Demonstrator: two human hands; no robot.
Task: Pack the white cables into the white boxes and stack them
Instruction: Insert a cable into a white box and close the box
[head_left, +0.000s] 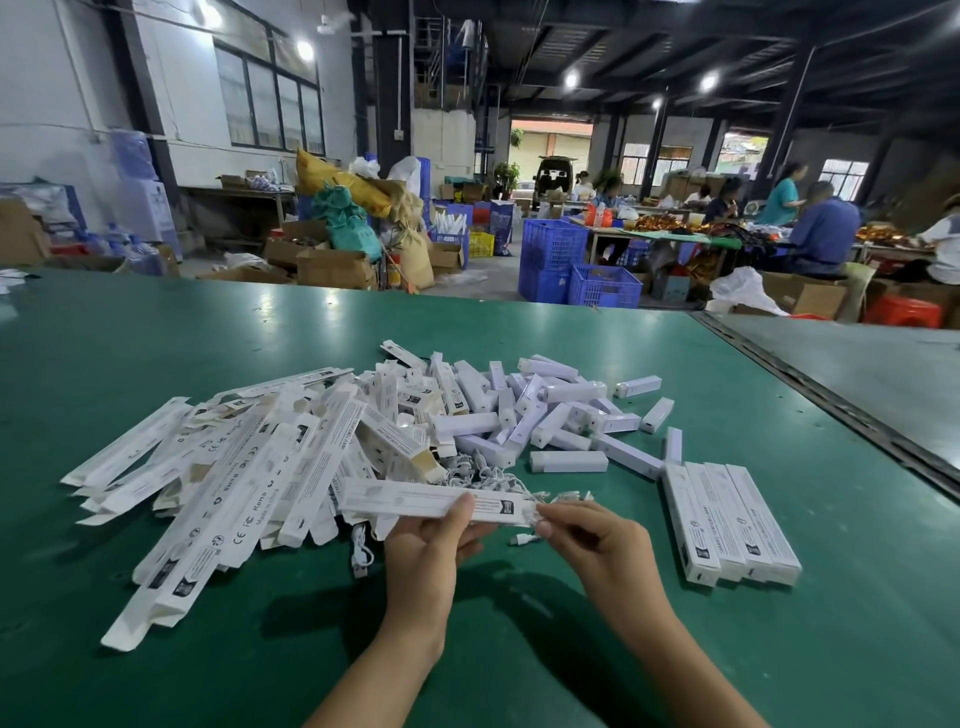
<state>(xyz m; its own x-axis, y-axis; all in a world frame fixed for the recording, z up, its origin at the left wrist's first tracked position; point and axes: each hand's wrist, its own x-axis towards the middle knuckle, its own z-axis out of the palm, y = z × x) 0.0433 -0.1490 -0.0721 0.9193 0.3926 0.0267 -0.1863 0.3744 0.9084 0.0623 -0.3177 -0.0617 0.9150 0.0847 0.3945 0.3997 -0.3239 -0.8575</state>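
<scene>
Fingers of the left hand (431, 543) are gripping a long white box (415, 503) above the green table (519, 654); the right hand (587, 540) is pinching a white cable (529, 513) at the box's end, with a pile of empty boxes (234, 467) crowding left and four packed boxes (727, 519) lying right.

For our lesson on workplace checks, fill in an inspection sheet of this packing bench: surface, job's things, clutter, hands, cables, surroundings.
Surface: green table, glossy, no spills seen.
Job's things: held box raised over the table; four closed boxes side by side at right, not stacked; pile of long boxes at left.
Clutter: small white blocks heaped behind.
Grippers: left hand grips the held box; right hand pinches a cable at its right end.
Cables: loose cable beside the left hand; more tangled beyond the held box.
Surroundings: blue crates, people at far tables.
</scene>
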